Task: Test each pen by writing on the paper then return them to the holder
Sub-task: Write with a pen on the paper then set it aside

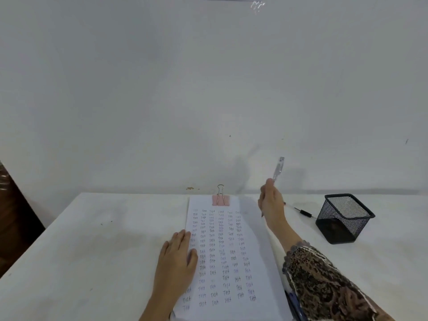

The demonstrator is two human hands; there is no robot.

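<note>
One pen [278, 170], clear-barrelled, was clasped in the person's right grip [272, 205], with the fingers curled round its lower part. It stood tilted, its upper end rising above the knuckles against the wall and its tip showing just below the palm. Pen and grip were raised over the table, to the right of the paper's far corner and between the paper and the holder.

The paper [231, 251], a white sheet filled with rows of the handwritten word "Test", lay lengthwise in front of the person. A pink binder clip [221, 199] was clamped on its far edge. The left grip [178, 253] was released, lying flat with straight fingers on the sheet's left edge.

A second pen [301, 212], with a dark section, lay on the table between the right grip and the holder [342, 218]. The holder, a black mesh cup with a square mouth, stood well to the right of the paper. A few blue pens [294, 304] lay just beside the paper's near right edge, partly hidden under a patterned sleeve [324, 286].

The white table [92, 251] met a pale wall [208, 89] behind.
</note>
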